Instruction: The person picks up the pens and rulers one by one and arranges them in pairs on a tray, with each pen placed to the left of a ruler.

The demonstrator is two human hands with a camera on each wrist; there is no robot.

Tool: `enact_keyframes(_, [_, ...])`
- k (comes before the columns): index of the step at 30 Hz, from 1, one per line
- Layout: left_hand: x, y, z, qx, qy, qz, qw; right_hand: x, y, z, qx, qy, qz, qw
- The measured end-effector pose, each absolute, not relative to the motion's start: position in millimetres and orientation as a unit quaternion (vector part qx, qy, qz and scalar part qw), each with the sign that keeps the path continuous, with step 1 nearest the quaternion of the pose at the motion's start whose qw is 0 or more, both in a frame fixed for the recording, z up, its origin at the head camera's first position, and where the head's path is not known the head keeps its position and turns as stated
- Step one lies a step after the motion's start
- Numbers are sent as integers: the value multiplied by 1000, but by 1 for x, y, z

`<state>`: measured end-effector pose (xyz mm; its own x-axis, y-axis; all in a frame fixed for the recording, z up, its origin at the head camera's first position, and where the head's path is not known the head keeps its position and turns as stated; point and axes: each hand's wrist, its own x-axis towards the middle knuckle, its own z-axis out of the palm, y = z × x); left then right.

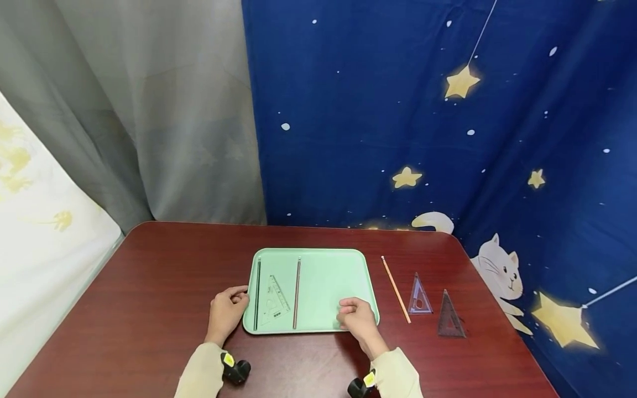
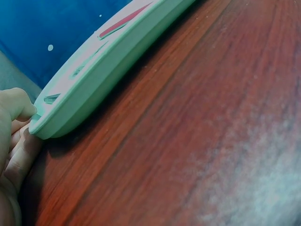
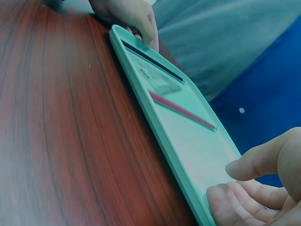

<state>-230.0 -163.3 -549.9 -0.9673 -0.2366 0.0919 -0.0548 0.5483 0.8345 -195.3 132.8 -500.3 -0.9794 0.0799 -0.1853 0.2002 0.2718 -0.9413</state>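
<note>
A light green tray point(image 1: 330, 287) lies on the table. My left hand point(image 1: 228, 312) pinches its left rim; in the left wrist view a finger point(image 2: 19, 104) bends over the edge and others lie below it. In the tray, from left to right, are a dark pencil point(image 1: 257, 293), a clear set square point(image 1: 276, 298) and a red pencil point(image 1: 297, 293). Above the tray's front right part is my right hand point(image 1: 359, 322). Its fingers are loosely bent, with a gap to the thumb point(image 3: 256, 162) and nothing seen between them.
Right of the tray lie an orange pencil point(image 1: 396, 290), a purplish set square point(image 1: 419, 297) and a dark set square point(image 1: 450, 318). They rest on the reddish-brown table point(image 1: 174, 276). Behind the table hang a grey curtain point(image 1: 199, 121) and a blue starry curtain point(image 1: 348, 121).
</note>
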Motion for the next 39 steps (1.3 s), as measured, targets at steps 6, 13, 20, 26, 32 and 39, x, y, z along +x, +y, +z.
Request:
enact_keyframes(6, [-231,-164,-550,83,-877,-464,93,-192,148,-500,102,797,-594,45])
enact_keyframes(13, [-229,-164,-550,84,-878,-463,90,-189,165,-498,115,796,-593,33])
enact_keyframes(20, [-230,-165,-552,85,-881,-456,97,-186,180,-500,130,793,-595,13])
enact_keyframes(26, [-230,-165,-550,84,-883,-452,93,-182,193,-502,139,790,-597,8])
enact_keyframes(32, [-230,-165,-551,87,-885,-447,98,-180,201,-501,151,786,-600,3])
enact_keyframes(39, [-229,-165,-549,84,-886,-446,97,-177,215,-499,164,785,-597,-6])
